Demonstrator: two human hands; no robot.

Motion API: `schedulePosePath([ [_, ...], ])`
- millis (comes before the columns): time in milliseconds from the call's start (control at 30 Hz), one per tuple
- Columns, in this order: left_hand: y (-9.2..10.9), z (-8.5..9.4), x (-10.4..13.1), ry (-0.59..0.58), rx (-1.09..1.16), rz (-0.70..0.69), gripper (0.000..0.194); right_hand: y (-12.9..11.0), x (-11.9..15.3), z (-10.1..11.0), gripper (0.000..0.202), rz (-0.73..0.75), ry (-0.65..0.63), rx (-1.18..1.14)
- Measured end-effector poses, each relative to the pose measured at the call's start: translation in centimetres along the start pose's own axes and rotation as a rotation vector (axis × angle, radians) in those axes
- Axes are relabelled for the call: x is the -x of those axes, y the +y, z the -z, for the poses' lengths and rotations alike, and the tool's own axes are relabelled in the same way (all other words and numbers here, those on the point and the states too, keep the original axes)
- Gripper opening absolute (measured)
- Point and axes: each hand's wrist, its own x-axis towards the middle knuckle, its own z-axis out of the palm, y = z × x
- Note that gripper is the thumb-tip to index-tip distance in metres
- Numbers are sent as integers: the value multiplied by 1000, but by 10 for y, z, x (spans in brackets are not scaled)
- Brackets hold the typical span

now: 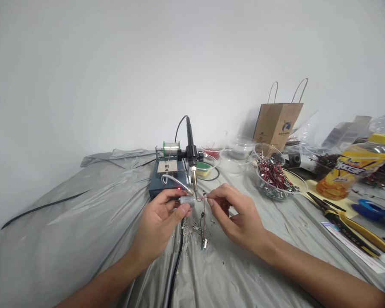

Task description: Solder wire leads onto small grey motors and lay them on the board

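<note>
In the middle of the head view, my left hand (162,218) grips a small grey cylindrical motor (188,201) between thumb and fingers, its end facing right. Just above that end is the tip of a soldering iron (190,141), clamped upright in a holder; I cannot tell whether they touch. My right hand (235,209) pinches a thin red wire (204,214) near the iron's tip. Below it hang a black wire and a small circuit board (205,244). A curved solder feed tube (171,177) also leads toward the tip.
A blue soldering station (155,182) with a solder spool (171,148) stands behind my left hand. At right are a bowl of wired parts (274,175), pliers (349,226), blue tape (374,209), a yellow-labelled bottle (353,169) and a paper bag (277,124).
</note>
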Motion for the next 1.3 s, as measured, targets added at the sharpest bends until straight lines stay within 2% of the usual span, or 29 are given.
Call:
schedulePosePath([
  [833,-1,1,1,-11,-7,26,29,-1,1,1,9,-15,-15,-4],
  [1300,-1,3,1,-4,-21,48,34,0,2,1,8,-22,-25,-3],
])
